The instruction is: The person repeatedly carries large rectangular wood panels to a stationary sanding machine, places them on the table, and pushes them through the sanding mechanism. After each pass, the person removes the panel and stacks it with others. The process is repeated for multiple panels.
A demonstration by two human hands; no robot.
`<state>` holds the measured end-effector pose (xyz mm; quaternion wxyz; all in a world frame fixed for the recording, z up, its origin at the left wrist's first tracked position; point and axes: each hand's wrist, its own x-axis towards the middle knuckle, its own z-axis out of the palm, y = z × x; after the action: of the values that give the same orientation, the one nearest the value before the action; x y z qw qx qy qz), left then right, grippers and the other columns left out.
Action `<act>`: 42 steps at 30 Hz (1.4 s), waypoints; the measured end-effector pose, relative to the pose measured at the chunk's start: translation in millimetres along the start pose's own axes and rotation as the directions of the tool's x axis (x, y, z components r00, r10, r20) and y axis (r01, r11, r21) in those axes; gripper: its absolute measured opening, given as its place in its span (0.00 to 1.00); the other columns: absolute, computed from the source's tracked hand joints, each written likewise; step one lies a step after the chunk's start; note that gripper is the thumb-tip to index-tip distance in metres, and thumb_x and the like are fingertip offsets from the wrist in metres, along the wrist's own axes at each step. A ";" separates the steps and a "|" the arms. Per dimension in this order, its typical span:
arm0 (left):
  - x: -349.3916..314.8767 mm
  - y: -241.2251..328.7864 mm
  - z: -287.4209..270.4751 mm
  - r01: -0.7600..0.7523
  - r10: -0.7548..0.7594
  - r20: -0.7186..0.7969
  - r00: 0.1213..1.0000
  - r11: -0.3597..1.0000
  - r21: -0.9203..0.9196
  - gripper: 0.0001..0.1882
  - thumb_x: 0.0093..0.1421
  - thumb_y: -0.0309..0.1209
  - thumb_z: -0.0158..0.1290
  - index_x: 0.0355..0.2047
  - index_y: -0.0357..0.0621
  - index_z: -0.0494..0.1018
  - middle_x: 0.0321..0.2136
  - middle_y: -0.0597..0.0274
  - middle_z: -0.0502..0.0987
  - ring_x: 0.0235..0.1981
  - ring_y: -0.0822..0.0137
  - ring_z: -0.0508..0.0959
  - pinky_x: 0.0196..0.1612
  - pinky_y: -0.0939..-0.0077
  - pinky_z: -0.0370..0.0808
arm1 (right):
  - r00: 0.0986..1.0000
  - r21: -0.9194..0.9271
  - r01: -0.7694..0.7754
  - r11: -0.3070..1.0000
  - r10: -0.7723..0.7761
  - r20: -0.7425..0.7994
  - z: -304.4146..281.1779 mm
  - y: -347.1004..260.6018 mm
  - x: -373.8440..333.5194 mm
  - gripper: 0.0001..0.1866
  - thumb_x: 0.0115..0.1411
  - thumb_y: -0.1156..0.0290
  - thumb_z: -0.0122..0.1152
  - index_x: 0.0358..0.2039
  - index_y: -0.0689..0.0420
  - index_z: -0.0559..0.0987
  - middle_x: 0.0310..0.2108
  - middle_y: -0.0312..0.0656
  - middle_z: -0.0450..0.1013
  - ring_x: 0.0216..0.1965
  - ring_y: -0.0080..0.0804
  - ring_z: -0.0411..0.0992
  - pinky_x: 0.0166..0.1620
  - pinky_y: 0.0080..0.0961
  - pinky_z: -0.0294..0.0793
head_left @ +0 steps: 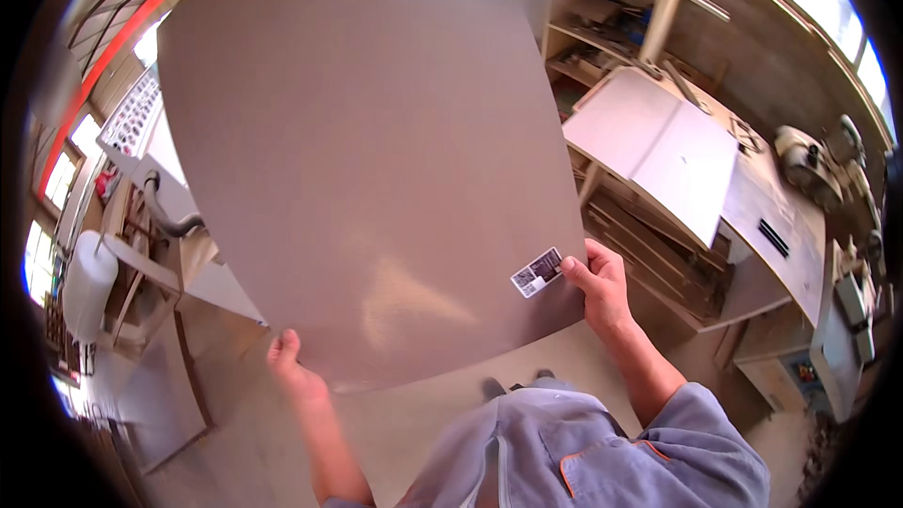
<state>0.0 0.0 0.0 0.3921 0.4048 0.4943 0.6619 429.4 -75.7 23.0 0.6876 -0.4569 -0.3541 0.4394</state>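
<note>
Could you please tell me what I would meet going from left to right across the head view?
White roll → left hand → rectangular label on the grey-brown panel → right hand → two short black strips.

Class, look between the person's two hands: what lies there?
In the head view, a large brown panel spans between the left hand and the right hand, with a small label near the latter.

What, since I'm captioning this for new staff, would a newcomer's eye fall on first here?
A large brown panel fills the middle of the view, with a black-and-white label at its lower right, beside the right hand. The left hand is at the panel's lower left corner. A bright red strip curves across the upper left.
</note>
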 end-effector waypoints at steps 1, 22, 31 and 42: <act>-3.8 11.8 5.8 0.050 -0.048 0.051 0.998 0.998 -0.044 0.28 0.53 0.40 0.63 0.47 0.31 0.73 0.43 0.56 0.76 0.46 0.63 0.74 0.54 0.69 0.66 | 1.000 0.002 -0.007 1.000 0.007 -0.002 -4.3 -10.5 -11.2 0.09 0.58 0.68 0.64 0.31 0.61 0.77 0.24 0.28 0.69 0.25 0.13 0.61 0.29 0.14 0.59; -263.4 20.5 75.2 0.535 -0.457 0.570 0.683 0.844 0.037 0.24 0.58 0.38 0.56 0.49 0.31 0.71 0.48 0.55 0.75 0.51 0.59 0.72 0.57 0.65 0.65 | 0.870 -0.448 -0.008 0.894 -0.214 -0.444 -136.3 -126.8 -425.2 0.16 0.59 0.69 0.64 0.42 0.68 0.78 0.26 0.32 0.74 0.26 0.13 0.66 0.29 0.12 0.66; -305.0 -16.4 159.0 0.654 -0.460 0.842 0.284 0.735 0.181 0.21 0.59 0.37 0.53 0.47 0.32 0.73 0.47 0.55 0.76 0.50 0.60 0.73 0.55 0.66 0.67 | 0.649 -0.629 -0.342 0.698 -0.309 -0.695 -115.0 -132.5 -526.9 0.13 0.60 0.69 0.62 0.39 0.67 0.77 0.25 0.34 0.74 0.25 0.16 0.68 0.30 0.15 0.69; -398.9 -56.8 280.6 0.605 -0.384 0.923 -0.037 0.726 0.327 0.20 0.60 0.40 0.52 0.46 0.38 0.74 0.45 0.61 0.76 0.49 0.62 0.73 0.56 0.65 0.65 | 0.464 -0.170 -0.105 0.980 -0.103 -0.880 -113.2 -97.9 -628.9 0.13 0.57 0.73 0.66 0.40 0.66 0.79 0.36 0.41 0.78 0.37 0.24 0.75 0.41 0.23 0.76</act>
<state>411.4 -260.5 -62.8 0.8519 0.4794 0.1823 0.1057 329.2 -714.4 23.7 0.7212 -0.6851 0.0111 0.1018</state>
